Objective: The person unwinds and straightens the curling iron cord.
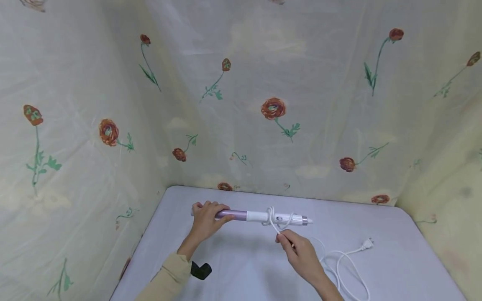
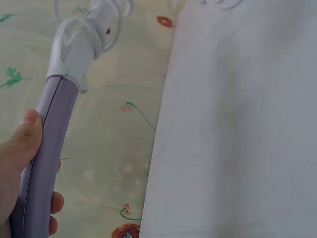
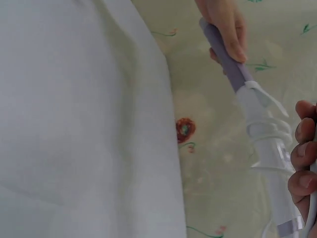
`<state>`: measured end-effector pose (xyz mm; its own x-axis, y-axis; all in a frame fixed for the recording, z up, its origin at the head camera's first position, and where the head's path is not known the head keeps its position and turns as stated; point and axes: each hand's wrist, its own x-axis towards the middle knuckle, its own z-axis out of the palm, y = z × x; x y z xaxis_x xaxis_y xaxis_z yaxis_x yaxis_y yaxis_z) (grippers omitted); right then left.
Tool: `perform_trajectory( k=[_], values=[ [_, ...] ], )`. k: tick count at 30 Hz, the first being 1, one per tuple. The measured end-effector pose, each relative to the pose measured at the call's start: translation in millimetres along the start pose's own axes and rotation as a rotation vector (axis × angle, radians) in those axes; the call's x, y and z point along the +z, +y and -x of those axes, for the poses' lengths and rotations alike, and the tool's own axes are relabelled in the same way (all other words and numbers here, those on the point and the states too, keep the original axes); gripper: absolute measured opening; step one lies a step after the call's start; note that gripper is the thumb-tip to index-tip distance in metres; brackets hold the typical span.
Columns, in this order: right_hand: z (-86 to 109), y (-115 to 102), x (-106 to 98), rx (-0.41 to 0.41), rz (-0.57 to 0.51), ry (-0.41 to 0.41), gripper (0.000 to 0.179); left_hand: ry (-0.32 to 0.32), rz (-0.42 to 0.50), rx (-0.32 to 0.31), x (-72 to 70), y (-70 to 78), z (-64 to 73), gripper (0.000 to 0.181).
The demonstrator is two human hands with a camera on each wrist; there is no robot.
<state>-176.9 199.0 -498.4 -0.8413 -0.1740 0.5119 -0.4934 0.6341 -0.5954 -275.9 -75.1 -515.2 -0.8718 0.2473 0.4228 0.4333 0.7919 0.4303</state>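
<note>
A hair curling iron (image 1: 257,216) with a purple barrel and a white handle is held sideways above the table. My left hand (image 1: 208,219) grips the purple barrel (image 2: 47,144), thumb on one side and fingers round the other. Loops of white cord (image 1: 270,215) are wound about the white handle (image 3: 267,163). Below the handle, my right hand (image 1: 301,255) holds the cord in curled fingers; in the right wrist view those fingers (image 3: 304,153) show at the right edge. From there the cord trails onto the table to a two-pin plug (image 1: 367,243).
The white table (image 1: 241,267) has rounded far corners. A small dark object (image 1: 201,271) lies by my left sleeve, its kind unclear. Pale flowered curtains (image 1: 241,125) hang behind and on both sides. Loose cord (image 1: 348,261) lies in curves at the right.
</note>
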Motion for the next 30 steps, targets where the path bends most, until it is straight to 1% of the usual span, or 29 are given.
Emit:
perform_trajectory(
  k=[2,4,6,9,12,15,18,21,24,27,28,30],
  values=[
    [-7.2,-2,-10,-0.054,0.107,0.027,0.016,-0.009,-0.005,0.006,-1.2,-0.3,1.3,0.037],
    [-15.4,-2,-21,-0.104,0.209,0.037,0.014,-0.021,-0.010,0.014,-2.6,-0.4,2.2,0.037],
    [-24.2,-1,-31,-0.138,0.282,0.018,0.011,-0.032,-0.011,0.028,-4.4,-0.3,2.6,0.037],
    [-38.0,2,-43,-0.166,0.348,-0.032,0.004,-0.040,-0.015,0.057,-6.9,-0.1,3.1,0.036],
    [-50.5,10,-51,-0.157,0.370,-0.087,0.004,-0.046,-0.013,0.089,-8.8,-0.3,3.5,0.035],
    [-59.8,23,-55,-0.114,0.337,-0.160,0.006,-0.066,0.007,0.118,-10.0,-0.9,4.1,0.033],
    [-64.5,40,-57,-0.061,0.255,-0.239,0.009,-0.101,0.042,0.131,-10.6,-1.2,4.6,0.031],
    [-63.9,57,-55,-0.020,0.163,-0.315,0.014,-0.145,0.091,0.129,-10.3,-3.2,5.6,0.029],
    [-59.4,71,-50,0.034,0.082,-0.379,0.017,-0.198,0.163,0.119,-9.8,-5.5,6.4,0.029],
    [-54.3,79,-43,0.084,0.017,-0.414,0.017,-0.237,0.229,0.093,-10.3,-7.2,6.6,0.030],
    [-52.6,80,-40,0.095,-0.006,-0.423,0.016,-0.239,0.241,0.079,-10.6,-7.5,6.5,0.031],
    [-48.7,83,-34,0.084,-0.052,-0.412,0.012,-0.230,0.250,0.050,-12.0,-7.7,5.7,0.033]
  ],
)
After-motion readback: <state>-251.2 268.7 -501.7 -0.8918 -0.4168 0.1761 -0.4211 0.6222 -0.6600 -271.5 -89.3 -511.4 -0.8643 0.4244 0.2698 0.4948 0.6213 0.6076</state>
